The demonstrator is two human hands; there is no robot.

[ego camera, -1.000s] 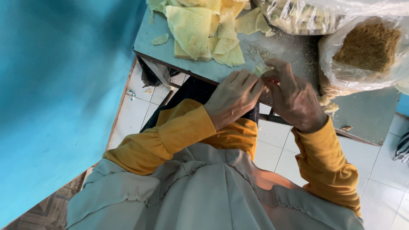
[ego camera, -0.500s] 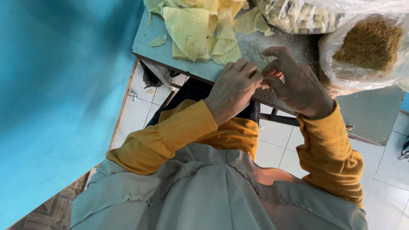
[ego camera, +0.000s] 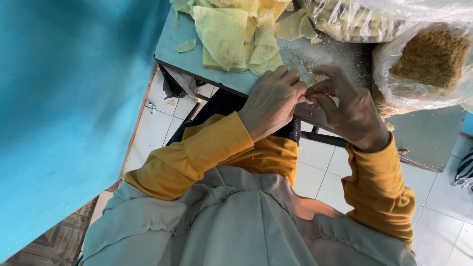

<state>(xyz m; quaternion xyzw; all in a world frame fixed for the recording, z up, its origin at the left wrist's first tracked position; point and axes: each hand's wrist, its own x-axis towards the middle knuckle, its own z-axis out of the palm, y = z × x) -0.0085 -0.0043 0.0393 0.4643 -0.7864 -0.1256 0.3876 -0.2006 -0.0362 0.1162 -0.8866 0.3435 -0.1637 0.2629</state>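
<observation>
Pale yellow wrapper sheets [ego camera: 231, 34]; grey-blue tabletop [ego camera: 197, 61]; mustard-orange sleeves [ego camera: 197, 157]; plain teal wall [ego camera: 69, 98]; brown crumbs in clear bag [ego camera: 433, 59]; white floor tiles [ego camera: 152, 123].

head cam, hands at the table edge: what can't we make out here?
- Piece between the fingertips: the left hand and right hand cover it in the head view; only a pale scrap shows.
- Clear bag of pale pieces: cut off by the top edge, plastic glare blurs its contents.
- Bag of brown crumbs: cut off at the right edge.
- Stack of yellow sheets: cut off by the top edge.
</observation>
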